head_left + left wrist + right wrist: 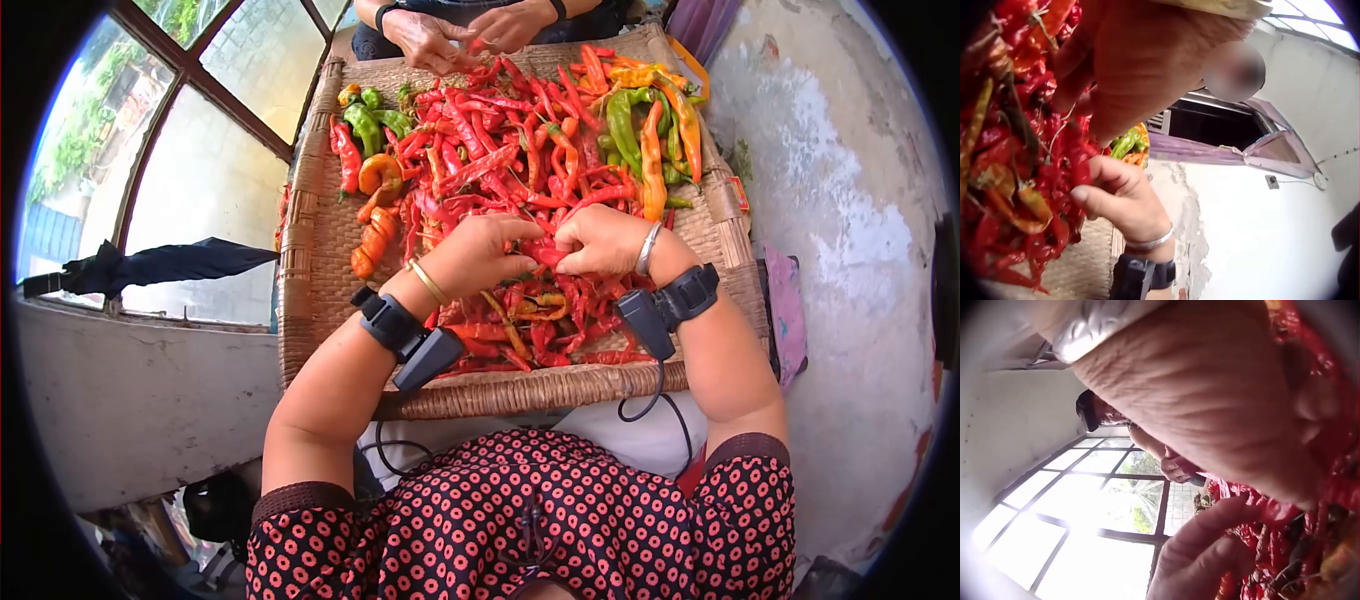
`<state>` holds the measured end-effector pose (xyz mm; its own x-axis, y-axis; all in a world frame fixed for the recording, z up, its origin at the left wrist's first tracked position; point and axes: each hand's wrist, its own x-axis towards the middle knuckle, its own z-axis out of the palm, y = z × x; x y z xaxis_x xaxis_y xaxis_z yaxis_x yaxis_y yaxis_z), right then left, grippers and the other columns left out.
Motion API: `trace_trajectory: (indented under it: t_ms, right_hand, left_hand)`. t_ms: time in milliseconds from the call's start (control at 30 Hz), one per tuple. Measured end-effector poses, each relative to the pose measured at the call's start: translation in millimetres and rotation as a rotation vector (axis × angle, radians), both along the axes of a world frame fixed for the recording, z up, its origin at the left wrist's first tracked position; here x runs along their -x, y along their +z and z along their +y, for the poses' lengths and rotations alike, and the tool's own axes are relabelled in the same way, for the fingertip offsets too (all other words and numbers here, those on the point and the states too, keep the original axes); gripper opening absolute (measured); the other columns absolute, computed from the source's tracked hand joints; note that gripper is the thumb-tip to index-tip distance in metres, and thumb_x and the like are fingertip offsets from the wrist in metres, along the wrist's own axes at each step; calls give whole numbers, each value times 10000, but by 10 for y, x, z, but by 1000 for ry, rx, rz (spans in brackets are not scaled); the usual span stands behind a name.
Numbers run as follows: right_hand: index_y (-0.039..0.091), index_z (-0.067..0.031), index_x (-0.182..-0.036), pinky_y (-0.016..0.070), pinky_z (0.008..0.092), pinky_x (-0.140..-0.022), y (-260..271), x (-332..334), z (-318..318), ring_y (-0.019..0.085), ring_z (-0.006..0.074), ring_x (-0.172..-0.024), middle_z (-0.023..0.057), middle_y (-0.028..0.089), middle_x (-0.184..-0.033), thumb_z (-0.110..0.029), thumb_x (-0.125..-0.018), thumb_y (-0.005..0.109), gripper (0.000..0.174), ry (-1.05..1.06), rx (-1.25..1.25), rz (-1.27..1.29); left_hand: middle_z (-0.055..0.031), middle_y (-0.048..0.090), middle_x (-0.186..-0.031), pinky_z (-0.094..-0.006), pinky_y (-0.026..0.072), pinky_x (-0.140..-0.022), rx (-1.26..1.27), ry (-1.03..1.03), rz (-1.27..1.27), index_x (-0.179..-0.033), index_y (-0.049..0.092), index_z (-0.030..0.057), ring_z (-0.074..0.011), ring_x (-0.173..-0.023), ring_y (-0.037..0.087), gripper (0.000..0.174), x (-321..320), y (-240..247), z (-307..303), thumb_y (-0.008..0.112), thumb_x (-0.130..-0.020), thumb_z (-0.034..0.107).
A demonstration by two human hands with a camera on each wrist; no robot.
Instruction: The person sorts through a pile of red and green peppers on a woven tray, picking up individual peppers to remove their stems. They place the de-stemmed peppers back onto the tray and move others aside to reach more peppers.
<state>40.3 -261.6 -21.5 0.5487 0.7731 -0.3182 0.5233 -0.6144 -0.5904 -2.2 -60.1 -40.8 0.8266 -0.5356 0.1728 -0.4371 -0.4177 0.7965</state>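
Note:
Over the middle of a pile of red chili peppers (pixel 480 165), two bare hands meet at one red chili pepper (pixel 1079 156). The right hand (pixel 603 243) pinches it between thumb and curled fingers; the left wrist view shows this grip from the side. From the other side the left hand (pixel 485 258) brings its thumb and forefinger onto the same pepper, fingertips close to the right hand's. In the right wrist view the left hand's fingers (pixel 1204 550) reach to the red skin, and the right palm hides part of the contact.
A woven tray (pixel 530 402) carries the pile. Green peppers (pixel 622 125) and orange peppers (pixel 652 165) lie at its far right, more green ones (pixel 362 125) at far left. Across it, another person's hands (pixel 430 40) work at the far edge. A folded umbrella (pixel 190 265) sticks out by the window.

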Motion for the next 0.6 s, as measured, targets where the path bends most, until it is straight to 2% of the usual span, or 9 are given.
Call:
trace_trajectory:
  t_ms: [67,100,200,267,367,433,500,533,600]
  right_hand:
    - [586,-20,-668,415,304,-513,129,41,9,520,157,-520,79,550,-550,-225,-669,613,207,-78,-100,293]
    - [596,-10,-690,413,292,-507,134,37,4,502,114,-520,67,545,-551,-240,-701,601,230,-61,-107,346]
    - [605,-14,-707,414,296,-504,262,25,-36,519,129,-519,75,551,-562,-257,-719,593,243,-246,-152,346]
    - [616,-27,-717,443,312,-574,265,-56,-108,569,219,-588,119,580,-630,-300,-723,594,274,-346,-127,0]
    - [620,-34,-705,449,332,-616,209,-114,-187,577,256,-642,135,592,-671,-293,-707,600,260,-387,-69,-17]
    - [630,-51,-715,450,349,-632,124,-109,-193,586,267,-686,133,602,-699,-276,-685,609,228,-150,5,-146]
    - [638,-64,-757,454,356,-662,96,-48,-124,590,269,-740,129,613,-755,-235,-659,630,197,-87,137,-91]
    - [640,-67,-772,455,357,-671,110,-9,-101,591,267,-759,125,616,-777,-225,-653,642,197,-74,204,-79]
    - [640,-67,-781,456,363,-682,143,26,-81,590,266,-777,121,618,-800,-221,-645,655,205,-51,307,-111]
  left_hand:
    - [-129,616,-801,-288,468,-678,12,-42,-102,-910,601,11,-206,-718,599,219,15,47,-27,624,-726,129]
    - [-125,615,-786,-284,468,-670,-51,-100,46,-912,601,11,-196,-709,598,222,24,134,-17,625,-726,130]
    - [-79,612,-713,-262,465,-585,-24,-157,203,-905,606,12,-137,-622,576,215,-8,114,91,631,-734,139]
    - [26,560,-671,-191,422,-516,-54,-20,581,-922,604,31,-40,-586,501,165,-66,254,198,610,-776,109]
    - [29,558,-690,-181,415,-494,243,208,503,-955,581,12,-36,-562,497,207,-241,239,385,587,-799,147]
    - [0,573,-728,-195,437,-531,479,407,386,-995,556,-7,-55,-611,523,269,-289,254,377,596,-793,168]
    - [-43,604,-801,-217,460,-626,560,528,264,-1026,553,-3,-79,-719,546,302,-275,275,338,605,-781,165]
    - [-43,604,-801,-217,460,-626,562,528,266,-1026,553,-3,-79,-719,546,302,-272,213,331,605,-781,165]
    - [-72,616,-814,-252,468,-664,108,311,75,-973,579,9,-126,-732,577,263,-267,43,325,611,-757,155]
